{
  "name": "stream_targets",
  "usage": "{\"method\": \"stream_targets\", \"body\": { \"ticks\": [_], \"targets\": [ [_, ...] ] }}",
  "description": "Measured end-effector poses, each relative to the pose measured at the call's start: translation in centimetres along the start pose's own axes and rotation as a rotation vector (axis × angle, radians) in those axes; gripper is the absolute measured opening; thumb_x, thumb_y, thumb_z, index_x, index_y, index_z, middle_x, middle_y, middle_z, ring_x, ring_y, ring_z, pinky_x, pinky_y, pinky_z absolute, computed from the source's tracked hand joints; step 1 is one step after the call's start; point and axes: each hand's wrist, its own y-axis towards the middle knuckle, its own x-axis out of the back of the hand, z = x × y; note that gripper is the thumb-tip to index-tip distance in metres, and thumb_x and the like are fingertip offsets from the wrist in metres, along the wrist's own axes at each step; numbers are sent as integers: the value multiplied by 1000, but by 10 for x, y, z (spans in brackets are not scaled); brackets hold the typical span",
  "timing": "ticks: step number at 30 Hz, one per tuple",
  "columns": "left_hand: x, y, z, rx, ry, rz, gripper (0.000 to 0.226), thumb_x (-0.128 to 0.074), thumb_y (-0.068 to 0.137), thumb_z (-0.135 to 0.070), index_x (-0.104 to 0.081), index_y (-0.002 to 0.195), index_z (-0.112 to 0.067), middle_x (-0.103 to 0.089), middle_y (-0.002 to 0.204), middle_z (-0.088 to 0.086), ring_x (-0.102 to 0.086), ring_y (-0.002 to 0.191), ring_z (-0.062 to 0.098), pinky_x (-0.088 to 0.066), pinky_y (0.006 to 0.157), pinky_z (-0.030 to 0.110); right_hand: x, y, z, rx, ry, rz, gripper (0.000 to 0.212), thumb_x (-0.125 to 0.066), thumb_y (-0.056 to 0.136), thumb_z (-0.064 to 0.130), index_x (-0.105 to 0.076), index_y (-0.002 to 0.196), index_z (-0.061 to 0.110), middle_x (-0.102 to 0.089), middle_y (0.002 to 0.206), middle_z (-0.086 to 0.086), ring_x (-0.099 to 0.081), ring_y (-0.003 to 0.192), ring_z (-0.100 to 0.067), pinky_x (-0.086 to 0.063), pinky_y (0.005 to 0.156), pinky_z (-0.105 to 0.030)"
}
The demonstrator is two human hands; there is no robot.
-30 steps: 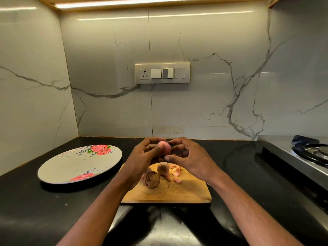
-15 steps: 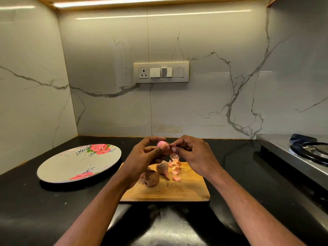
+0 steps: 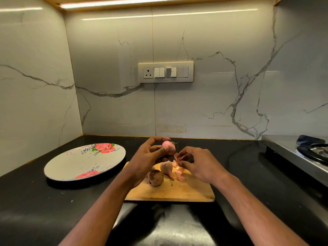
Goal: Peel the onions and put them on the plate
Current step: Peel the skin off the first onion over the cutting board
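Note:
My left hand grips a small pink onion above the wooden cutting board, thumb across its front. My right hand has come away from it and pinches a pink strip of onion skin just to the right of the onion. Two unpeeled onions lie on the board: a pale one and a dark brown one. Loose pink peels lie beside them. The floral plate sits on the black counter to the left with nothing on it.
A steel gas stove stands at the right edge of the counter. A switch panel is on the marble back wall. Marble walls close the corner at left and behind.
My right hand has pulled down and to the right, away from the pink onion, taking a strip of skin with it. My left hand keeps holding the onion.

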Motion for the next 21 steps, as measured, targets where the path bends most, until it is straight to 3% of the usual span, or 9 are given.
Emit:
{"method": "stream_targets", "body": {
  "ticks": [4,6,8,10,14,17,21],
  "targets": [
    [1,0,1,-5,14,-4,32,-59,96,-18,-61,127,-20,-66,126,7,-68,111,20,-57,94,33,3,1,5,62,122,-42,31,-67,95,27,-64,126,29,-68,116,12,-60,102,-2,-44,78,-7],
    [1,0,1,0,9,3,32,-57,97,-17,-60,129,-20,-65,126,7,-68,112,20,-56,95,34,6,3,7,58,273,-80,31,-65,96,28,-64,127,29,-69,117,9,-63,105,-4,-49,84,-11],
    [0,1,0,14,-23,12,32,-55,99,-16,-58,131,-18,-67,124,8,-69,110,20,-57,94,33,8,4,8,45,448,-61,34,-66,96,31,-63,130,30,-70,117,6,-66,108,-9,-55,95,-28],
    [0,1,0,28,-60,10,30,-54,100,-15,-57,130,-15,-68,122,10,-70,108,21,-57,90,31,7,4,9,53,529,-45,35,-68,94,32,-64,129,31,-72,115,5,-67,108,-11,-56,97,-36],
    [2,1,1,31,-67,14,33,-58,97,-19,-57,130,-13,-69,121,11,-70,108,21,-56,91,33,6,3,9,66,642,-76,23,-73,90,27,-75,113,27,-75,106,7,-69,103,-9,-57,85,-26],
    [1,1,1,3,40,18,50,-72,82,-30,-59,129,-19,-68,122,5,-69,110,19,-56,97,36,8,2,9,53,733,-96,16,-74,88,21,-78,104,20,-77,99,4,-70,96,-11,-52,74,-19],
    [-1,1,1,-40,190,-31,54,-77,75,-37,-61,127,-27,-67,122,-4,-65,112,14,-54,100,38,10,2,8,46,639,-121,11,-76,86,22,-79,97,22,-77,92,6,-69,89,-5,-50,68,-16]
  ]
}}
